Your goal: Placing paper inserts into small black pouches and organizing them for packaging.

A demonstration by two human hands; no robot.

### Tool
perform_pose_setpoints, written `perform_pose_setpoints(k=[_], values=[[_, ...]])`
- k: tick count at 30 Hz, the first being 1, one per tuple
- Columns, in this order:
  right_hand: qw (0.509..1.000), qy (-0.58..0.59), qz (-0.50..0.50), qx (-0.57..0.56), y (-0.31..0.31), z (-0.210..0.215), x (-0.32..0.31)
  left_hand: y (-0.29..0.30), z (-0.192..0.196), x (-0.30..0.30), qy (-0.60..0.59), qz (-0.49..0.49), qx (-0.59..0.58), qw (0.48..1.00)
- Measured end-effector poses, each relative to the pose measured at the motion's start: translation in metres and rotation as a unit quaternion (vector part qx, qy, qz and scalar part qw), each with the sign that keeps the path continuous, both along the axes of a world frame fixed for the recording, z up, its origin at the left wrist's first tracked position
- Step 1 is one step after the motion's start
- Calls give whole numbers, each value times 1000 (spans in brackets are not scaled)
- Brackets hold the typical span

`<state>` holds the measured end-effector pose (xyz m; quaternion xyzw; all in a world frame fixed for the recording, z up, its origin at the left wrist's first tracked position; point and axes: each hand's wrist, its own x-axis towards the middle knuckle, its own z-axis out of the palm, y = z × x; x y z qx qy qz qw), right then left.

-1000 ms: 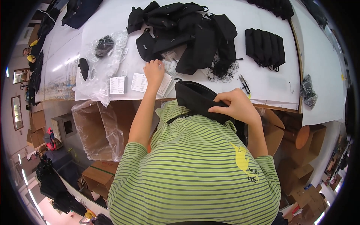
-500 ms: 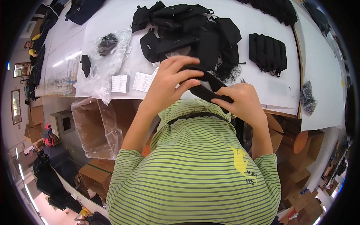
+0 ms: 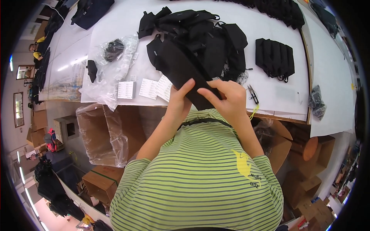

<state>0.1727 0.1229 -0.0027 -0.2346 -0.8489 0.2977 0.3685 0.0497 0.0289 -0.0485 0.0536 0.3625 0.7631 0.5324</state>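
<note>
Both my hands grip a flat black fabric pouch (image 3: 178, 63) over the near edge of the table. It slants from upper left down toward my waist. My left hand (image 3: 179, 99) closes on its left edge, thumb lying across the front. On the opposite edge, my right hand (image 3: 228, 95) pinches it between thumb and fingers. Beyond the pouch lies a heap of similar black pouches (image 3: 216, 44), partly covered by it. A tangle of black cords (image 3: 233, 74) lies at the heap's near side. Small thread snips (image 3: 253, 94) with a yellow cord rest right of my right hand.
White printed cards (image 3: 148, 88) and a small card stack (image 3: 126, 90) lie left of my hands, near clear plastic bags (image 3: 110, 73). A row of black pouches (image 3: 274, 57) sits at the right. A plastic-lined carton (image 3: 100, 134) stands below the table edge (image 3: 281, 116).
The black pouch was bent into a loop between my raised hands; now it is spread flat and slanting. My hands have come closer together, and the snips are now in plain sight.
</note>
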Motion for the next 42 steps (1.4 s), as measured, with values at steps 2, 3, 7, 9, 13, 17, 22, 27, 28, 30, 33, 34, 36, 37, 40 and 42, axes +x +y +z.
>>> perform_pose_setpoints(k=[2, 3, 7, 9, 13, 17, 22, 27, 28, 30, 33, 34, 36, 37, 40, 42], values=[[999, 40, -6, -18, 0, -8, -7, 7, 7, -6, 55, 60, -62, 995], [989, 72, -57, -113, -1, -14, -6, 11, 12, -6, 37, 95, -51, 993], [958, 101, -96, -250, 1, -37, -6, 13, 10, -10, 31, 127, -41, 991], [956, 73, -83, -273, 4, -45, -3, 15, 6, -13, 42, 116, -48, 991], [972, 44, -12, -232, 18, -53, 7, 12, 8, -25, 58, 16, -101, 993], [889, 141, 22, -435, 34, -51, -7, 9, 13, -17, 88, -127, -102, 983], [923, 213, -36, -319, 46, -27, -23, 6, 21, -14, 96, -196, -142, 965], [962, 168, -71, -205, 42, -23, -27, 3, 32, -20, 101, -169, -159, 967], [965, 155, -73, -197, 42, -24, -28, 3, 32, -20, 97, -151, -162, 970], [963, 144, -43, -222, 35, -24, -28, 3, 29, -21, 87, -116, -161, 976], [962, 108, 32, -248, 17, -16, -25, 6, 15, -35, 44, -74, -146, 986], [960, 100, 60, -256, 12, -13, -23, 7, 11, -41, 12, -64, -132, 989], [952, 92, 73, -283, 4, -9, -22, 7, 6, -45, -9, -41, -137, 990], [948, 86, 89, -294, 1, -8, -21, 7, 2, -49, -38, -30, -113, 992], [939, 77, 121, -313, -3, -10, -21, 6, -1, -55, -94, -9, -86, 992], [937, 49, 147, -314, -6, -10, -20, 3, -5, -64, -163, -46, -40, 985]])
